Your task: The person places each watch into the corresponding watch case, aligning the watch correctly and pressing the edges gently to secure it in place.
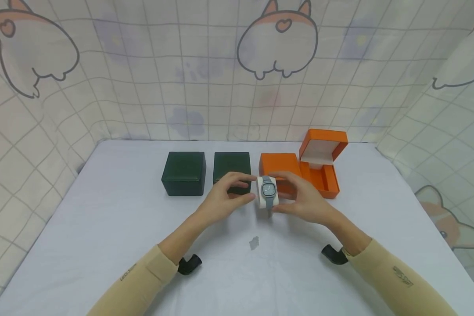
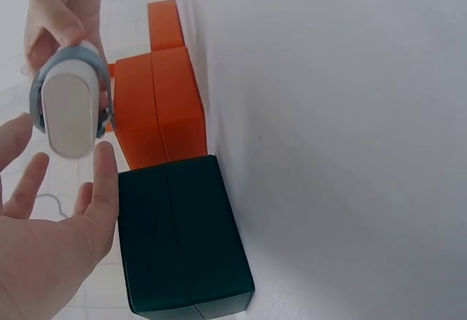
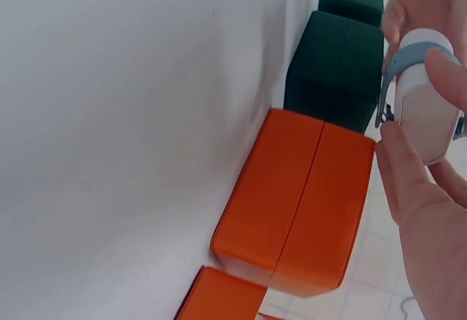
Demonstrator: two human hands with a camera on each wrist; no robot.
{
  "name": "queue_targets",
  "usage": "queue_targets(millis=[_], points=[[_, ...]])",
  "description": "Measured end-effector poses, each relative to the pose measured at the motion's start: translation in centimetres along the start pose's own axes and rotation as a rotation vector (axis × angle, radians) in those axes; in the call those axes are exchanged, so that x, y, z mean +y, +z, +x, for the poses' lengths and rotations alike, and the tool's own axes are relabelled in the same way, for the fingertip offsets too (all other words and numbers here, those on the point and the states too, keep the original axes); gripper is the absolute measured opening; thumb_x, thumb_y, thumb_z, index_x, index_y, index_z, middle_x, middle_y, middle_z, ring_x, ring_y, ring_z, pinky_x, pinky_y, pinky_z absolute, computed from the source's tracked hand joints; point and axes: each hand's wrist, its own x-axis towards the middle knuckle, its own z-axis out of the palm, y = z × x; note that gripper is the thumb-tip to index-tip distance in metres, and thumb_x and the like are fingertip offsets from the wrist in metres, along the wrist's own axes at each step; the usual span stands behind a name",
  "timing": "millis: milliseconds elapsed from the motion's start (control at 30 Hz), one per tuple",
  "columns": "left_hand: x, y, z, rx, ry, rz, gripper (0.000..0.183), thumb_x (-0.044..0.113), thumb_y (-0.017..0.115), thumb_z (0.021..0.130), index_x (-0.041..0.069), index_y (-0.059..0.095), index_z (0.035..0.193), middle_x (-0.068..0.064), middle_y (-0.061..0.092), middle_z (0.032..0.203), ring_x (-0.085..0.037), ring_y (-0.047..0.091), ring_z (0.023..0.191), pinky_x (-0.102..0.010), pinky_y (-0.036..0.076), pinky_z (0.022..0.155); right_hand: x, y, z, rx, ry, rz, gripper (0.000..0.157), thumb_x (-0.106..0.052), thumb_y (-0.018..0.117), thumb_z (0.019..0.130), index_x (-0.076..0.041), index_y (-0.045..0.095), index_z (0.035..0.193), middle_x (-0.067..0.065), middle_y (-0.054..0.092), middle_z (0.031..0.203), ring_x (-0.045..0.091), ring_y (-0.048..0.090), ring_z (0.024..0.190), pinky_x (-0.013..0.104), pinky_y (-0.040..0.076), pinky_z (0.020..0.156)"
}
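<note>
A watch (image 1: 268,189) with a blue-grey strap is wrapped round a white cushion (image 2: 70,116). My right hand (image 1: 306,199) grips it, thumb and fingers at its two ends, above the table in front of the closed orange box (image 1: 278,162). In the right wrist view, the thumb lies over the strap (image 3: 416,55). My left hand (image 1: 223,197) is just left of the cushion, its fingers spread and slightly bent. Whether its fingertips touch the cushion is hard to tell. Behind that hand sits a closed dark green box (image 1: 231,162).
An open orange box (image 1: 329,180) with its lid raised stands at the right end of the row. Another closed green box (image 1: 184,171) is at the left end. A small grey patch (image 1: 254,243) shows on the white table (image 1: 102,245). Patterned cloth (image 1: 205,87) hangs behind.
</note>
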Motion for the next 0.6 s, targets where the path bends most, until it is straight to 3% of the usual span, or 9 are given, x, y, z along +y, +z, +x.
queue_targets(millis=[433, 600], points=[[-0.3, -0.4, -0.4, -0.034, 0.004, 0.015, 0.035, 0.017, 0.074, 0.097, 0.017, 0.067, 0.132, 0.002, 0.058, 0.133, -0.025, 0.058, 0.119, -0.041, 0.052, 0.098, -0.1, -1.7, -1.5, 0.043, 0.022, -0.017, 0.077, -0.01, 0.086, 0.085, -0.016, 0.048, 0.151, 0.006, 0.05, 0.148, 0.034, 0.054, 0.132, 0.047, 0.05, 0.102], [-0.4, -0.4, -0.6, -0.056, 0.006, 0.004, 0.035, 0.016, 0.073, 0.098, 0.016, 0.066, 0.132, 0.001, 0.058, 0.134, -0.03, 0.057, 0.122, -0.042, 0.051, 0.101, -0.1, -2.4, -1.9, 0.071, 0.013, 0.007, 0.077, -0.004, 0.085, 0.084, -0.014, 0.047, 0.15, 0.008, 0.047, 0.149, 0.034, 0.05, 0.134, 0.04, 0.048, 0.104]])
